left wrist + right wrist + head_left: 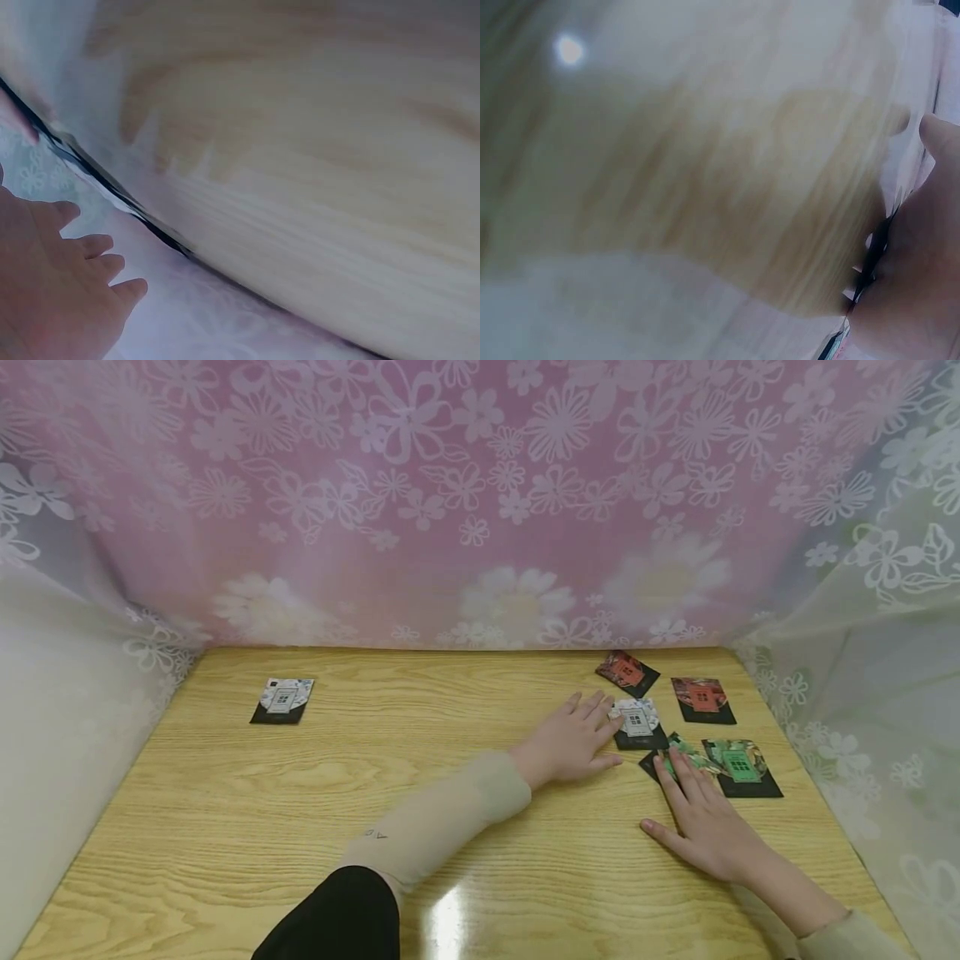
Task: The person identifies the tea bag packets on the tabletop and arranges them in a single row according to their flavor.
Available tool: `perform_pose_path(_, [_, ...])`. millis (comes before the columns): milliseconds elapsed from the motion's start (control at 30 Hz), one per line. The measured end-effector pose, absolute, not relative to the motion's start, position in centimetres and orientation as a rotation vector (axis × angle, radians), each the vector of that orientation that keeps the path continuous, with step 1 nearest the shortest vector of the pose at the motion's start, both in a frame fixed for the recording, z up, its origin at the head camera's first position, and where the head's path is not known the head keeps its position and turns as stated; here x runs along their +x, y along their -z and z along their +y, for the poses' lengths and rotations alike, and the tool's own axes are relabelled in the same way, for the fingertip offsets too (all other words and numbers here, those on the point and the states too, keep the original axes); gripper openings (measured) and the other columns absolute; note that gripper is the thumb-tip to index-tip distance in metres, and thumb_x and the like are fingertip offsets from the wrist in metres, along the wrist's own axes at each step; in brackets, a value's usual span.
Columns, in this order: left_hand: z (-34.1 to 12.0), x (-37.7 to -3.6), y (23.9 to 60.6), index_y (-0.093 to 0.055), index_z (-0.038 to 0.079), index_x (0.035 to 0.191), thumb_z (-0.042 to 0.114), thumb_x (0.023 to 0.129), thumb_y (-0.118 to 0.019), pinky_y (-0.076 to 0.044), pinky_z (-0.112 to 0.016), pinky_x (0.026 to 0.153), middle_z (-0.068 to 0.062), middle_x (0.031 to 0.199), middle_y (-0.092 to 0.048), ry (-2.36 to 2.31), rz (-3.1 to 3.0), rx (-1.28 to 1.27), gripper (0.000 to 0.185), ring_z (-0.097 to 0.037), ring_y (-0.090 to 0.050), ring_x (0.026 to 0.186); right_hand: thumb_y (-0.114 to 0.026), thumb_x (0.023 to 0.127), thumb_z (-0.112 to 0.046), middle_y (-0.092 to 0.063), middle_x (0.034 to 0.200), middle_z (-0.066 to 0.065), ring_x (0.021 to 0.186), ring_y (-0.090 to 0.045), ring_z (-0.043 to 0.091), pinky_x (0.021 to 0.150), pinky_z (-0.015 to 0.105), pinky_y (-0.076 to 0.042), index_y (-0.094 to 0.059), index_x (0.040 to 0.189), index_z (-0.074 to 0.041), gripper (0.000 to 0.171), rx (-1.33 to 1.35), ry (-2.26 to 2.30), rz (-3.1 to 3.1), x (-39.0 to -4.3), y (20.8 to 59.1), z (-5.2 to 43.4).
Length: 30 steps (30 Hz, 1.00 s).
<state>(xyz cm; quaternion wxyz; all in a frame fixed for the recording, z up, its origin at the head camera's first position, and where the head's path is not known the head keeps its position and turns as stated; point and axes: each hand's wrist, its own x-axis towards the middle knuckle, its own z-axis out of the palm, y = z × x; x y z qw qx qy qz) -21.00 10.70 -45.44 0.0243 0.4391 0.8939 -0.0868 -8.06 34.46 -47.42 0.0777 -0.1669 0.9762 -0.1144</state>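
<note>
The green packet is partly hidden under the flat, straight fingers of the right hand. The white packet is touched by the spread fingertips of the left hand. Both wrist views are blurred.

Both hands are laid flat, palms down, with fingers extended. The left hand is stretched forward, just beside the right hand, whose thumb is spread sideways.

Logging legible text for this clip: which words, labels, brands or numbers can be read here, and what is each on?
None can be read.
Label panels on the white packet, the white packet at the left hand, the two red packets and the green packets by the right hand: too small.
Small dark mark on the left sleeve: illegible.
Wrist views: blurred.
</note>
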Motion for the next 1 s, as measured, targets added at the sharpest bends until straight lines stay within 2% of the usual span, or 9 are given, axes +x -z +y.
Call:
perform_pose_path(233, [13.6,-20.4,45.4,-0.008,0.029,0.173,0.068,0.110,-0.012,-0.009,-0.038,0.139,-0.001,0.182,-0.005,0.352,2.733,1.355,0.074,-0.018,-0.001,0.169,-0.057,0.107,-0.054,0.000,0.177,0.029,0.164,-0.007,0.051,0.136,0.053,0.010,-0.009,0.171,-0.001,0.096,-0.501,0.347,2.924,-8.0,47.4,34.5])
perform_pose_path(500, [15.4,-20.2,45.4,-0.011,0.030,0.173,0.068,0.110,-0.011,-0.014,-0.031,0.137,0.002,0.181,-0.006,0.207,2.695,1.301,0.074,-0.015,-0.005,0.168,-0.056,0.107,-0.055,0.000,0.177,0.030,0.164,-0.006,0.051,0.136,0.053,0.010,-0.014,0.169,0.002,0.094,-0.490,0.346,2.909,-8.0,47.3,34.5])
perform_pose_path(733, [15.6,-20.0,45.6,-0.007,0.033,0.173,0.068,0.110,-0.013,-0.013,-0.028,0.137,0.005,0.182,0.000,0.246,2.654,1.261,0.072,-0.012,-0.002,0.168,-0.056,0.107,-0.054,-0.001,0.177,0.030,0.164,-0.007,0.051,0.136,0.053,0.010,-0.010,0.170,0.000,0.095,-0.508,0.344,2.921,-8.0,47.4,34.4])
perform_pose_path(1000, [14.9,-20.1,46.0,-0.004,0.028,0.173,0.068,0.110,-0.015,-0.011,-0.029,0.137,0.001,0.182,0.005,0.321,2.630,1.308,0.075,-0.015,0.001,0.168,-0.056,0.107,-0.053,-0.001,0.177,0.030,0.164,-0.006,0.051,0.135,0.054,0.010,-0.009,0.170,0.000,0.095,-0.518,0.340,2.927,-8.0,47.4,34.5])
